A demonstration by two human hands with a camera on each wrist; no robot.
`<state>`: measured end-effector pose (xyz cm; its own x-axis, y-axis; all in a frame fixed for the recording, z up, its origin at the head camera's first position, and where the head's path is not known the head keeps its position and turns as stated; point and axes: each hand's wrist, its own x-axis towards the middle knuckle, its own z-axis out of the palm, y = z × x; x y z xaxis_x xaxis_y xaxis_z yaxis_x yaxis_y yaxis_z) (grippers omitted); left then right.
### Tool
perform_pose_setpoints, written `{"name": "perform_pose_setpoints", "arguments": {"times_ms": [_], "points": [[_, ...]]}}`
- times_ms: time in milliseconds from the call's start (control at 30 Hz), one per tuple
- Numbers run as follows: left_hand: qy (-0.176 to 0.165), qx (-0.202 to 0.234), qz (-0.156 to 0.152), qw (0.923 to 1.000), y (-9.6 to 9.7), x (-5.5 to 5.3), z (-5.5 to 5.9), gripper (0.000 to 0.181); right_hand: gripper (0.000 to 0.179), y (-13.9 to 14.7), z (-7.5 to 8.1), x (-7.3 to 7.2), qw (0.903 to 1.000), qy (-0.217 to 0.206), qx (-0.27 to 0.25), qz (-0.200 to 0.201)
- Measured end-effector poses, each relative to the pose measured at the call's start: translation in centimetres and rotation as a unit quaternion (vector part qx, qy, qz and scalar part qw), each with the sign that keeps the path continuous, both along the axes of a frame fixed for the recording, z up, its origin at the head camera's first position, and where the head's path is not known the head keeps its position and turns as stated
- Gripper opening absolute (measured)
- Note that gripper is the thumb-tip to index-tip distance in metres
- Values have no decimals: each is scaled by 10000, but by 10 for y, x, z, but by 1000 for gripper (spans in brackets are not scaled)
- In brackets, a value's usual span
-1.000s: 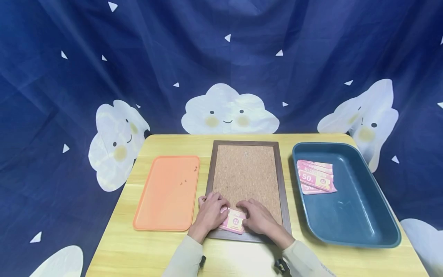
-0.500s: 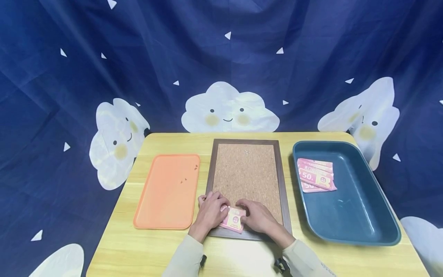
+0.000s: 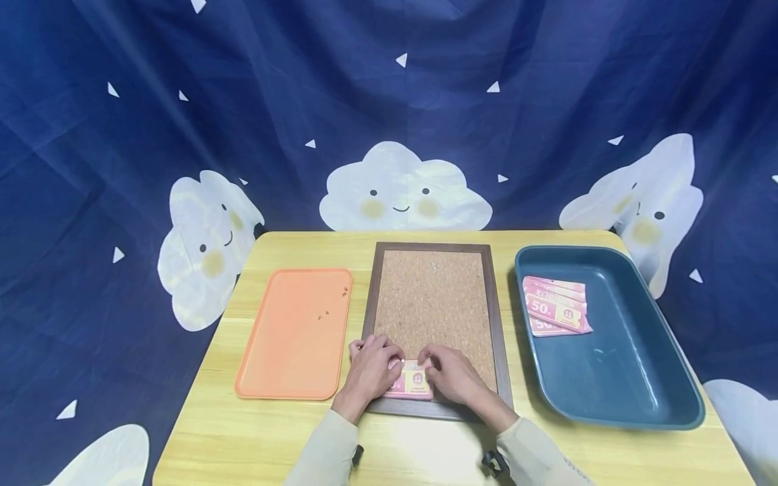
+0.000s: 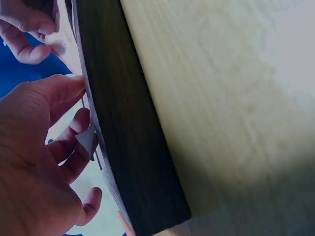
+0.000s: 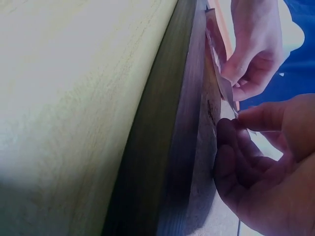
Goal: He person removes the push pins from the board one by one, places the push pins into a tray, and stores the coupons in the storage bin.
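Observation:
A pink and yellow paper coupon (image 3: 417, 382) lies across the near end of the framed cork board (image 3: 434, 304), its long side roughly parallel to the bottom frame. My left hand (image 3: 372, 372) pinches its left part and covers that end. A small pale dot shows by the left fingertips at the coupon's top edge. My right hand (image 3: 454, 376) holds the upper right corner between thumb and finger. In the right wrist view, the right thumb and fingertip (image 5: 227, 126) meet at the paper's edge, and the left hand (image 5: 257, 44) grips it farther along.
An orange tray (image 3: 292, 344) with several tiny dark bits stands left of the board. On the right, a deep blue bin (image 3: 614, 378) contains several more pink coupons (image 3: 554, 307). A small clear object (image 3: 433, 266) sits near the cork's far end.
The coupon's right end has swung up, so it now lies level instead of slanting down to the right. My right hand moved slightly away from me with it; the left hand stayed put.

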<state>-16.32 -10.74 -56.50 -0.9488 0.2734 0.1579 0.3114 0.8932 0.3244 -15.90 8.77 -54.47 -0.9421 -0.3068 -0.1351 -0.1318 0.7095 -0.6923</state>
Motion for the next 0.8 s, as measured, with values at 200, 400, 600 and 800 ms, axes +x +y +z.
{"name": "perform_pose_setpoints", "arguments": {"times_ms": [200, 400, 600, 800], "points": [[0, -98, -106, 9999, 0, -1, 0, 6, 11, 1, -2, 2, 10000, -6, 52, -29], [-19, -332, -220, 9992, 0, -1, -1, 6, 16, 1, -4, 3, 9999, 115, 52, 58], [155, -561, -364, 9976, -1, -3, 0, 6, 19, 0, -4, 2, 9998, 124, 51, 111], [398, -705, -561, 9951, -2, -5, -1, 6, 21, 0, -2, 2, 9999, 66, -3, 117]]}}
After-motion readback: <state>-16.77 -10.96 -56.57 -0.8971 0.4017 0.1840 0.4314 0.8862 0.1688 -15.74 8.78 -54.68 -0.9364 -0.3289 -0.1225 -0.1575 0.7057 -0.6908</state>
